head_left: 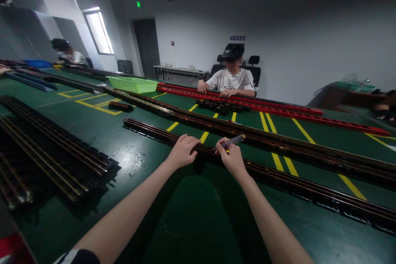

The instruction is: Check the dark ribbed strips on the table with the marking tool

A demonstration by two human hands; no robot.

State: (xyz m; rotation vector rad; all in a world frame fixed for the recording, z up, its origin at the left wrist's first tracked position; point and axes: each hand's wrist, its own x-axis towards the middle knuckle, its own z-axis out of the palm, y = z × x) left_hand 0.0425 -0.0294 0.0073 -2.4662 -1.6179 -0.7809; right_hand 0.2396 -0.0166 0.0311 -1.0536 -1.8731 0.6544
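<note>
A long dark rail strip (pixel 278 177) with thin brassy lines along it lies slantwise across the table before me. My left hand (pixel 183 151) rests over this strip, fingers along its far side and thumb on the near side, holding it. Between the fingers of my right hand (pixel 232 159) is a screwdriver (pixel 234 141) with a clear, greyish handle. It is tilted, handle up to the right, and its thin tip points down at the strip just right of my left hand. Whether the tip touches cannot be made out.
Several similar strips (pixel 58 148) lie at the left. Another long strip (pixel 262 138) runs behind mine. A short piece (pixel 120 106), a green basket (pixel 133 84), dark parts (pixel 221 106) and red rails (pixel 287 114) lie farther back. A co-worker (pixel 233 78) sits opposite.
</note>
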